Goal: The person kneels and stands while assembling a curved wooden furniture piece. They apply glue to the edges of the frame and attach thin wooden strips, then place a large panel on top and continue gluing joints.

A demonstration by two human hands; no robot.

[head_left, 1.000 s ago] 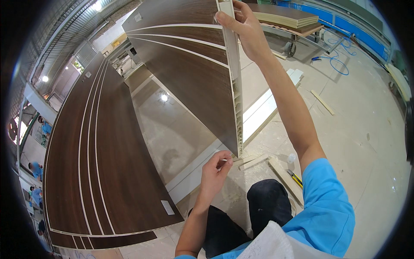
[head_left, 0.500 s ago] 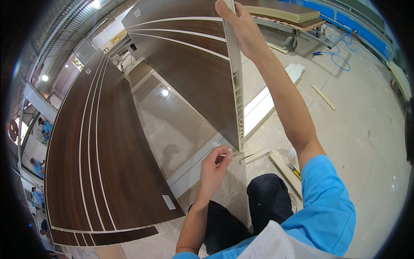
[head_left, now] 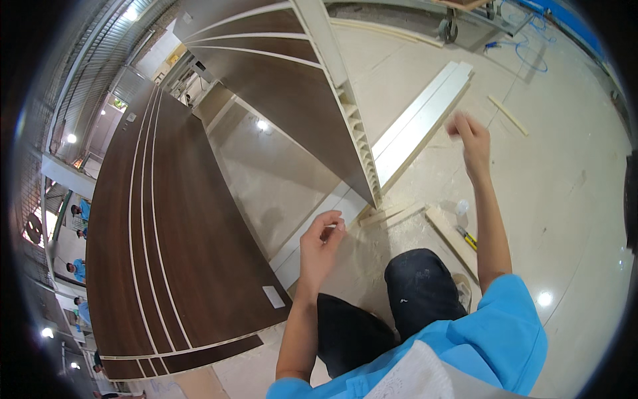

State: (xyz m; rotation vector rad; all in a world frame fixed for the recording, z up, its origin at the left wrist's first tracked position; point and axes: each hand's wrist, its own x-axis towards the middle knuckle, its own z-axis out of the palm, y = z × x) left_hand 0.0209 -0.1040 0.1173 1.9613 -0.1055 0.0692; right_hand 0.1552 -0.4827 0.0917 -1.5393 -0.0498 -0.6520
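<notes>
A dark brown door panel point(head_left: 286, 100) with pale inlaid stripes stands on edge ahead of me, its near edge point(head_left: 361, 143) showing a ribbed, hollow core. My left hand point(head_left: 320, 247) is just left of that panel's lower corner, apart from it. Its thumb and fingers curl together in a pinch; anything between them is too small to name. Right of the panel, my right hand point(head_left: 473, 143) is in the air over the floor, touching nothing visible. Motion blurs its bent fingers. A second brown striped panel point(head_left: 193, 233) stands to my left, with a small white label point(head_left: 273, 297) near its corner.
White boards point(head_left: 425, 110) lie on the floor under the standing panel. Wooden strips point(head_left: 450, 241) and a yellow-and-black tool point(head_left: 468, 238) lie by my knee. Farther right are a loose strip point(head_left: 508, 115), a cart wheel point(head_left: 448, 29) and a blue hose point(head_left: 531, 61). Several people stand far left.
My right hand has let go of the standing panel's upper edge and moved down and right. My left hand stays pinched near the panel's corner, slightly farther left.
</notes>
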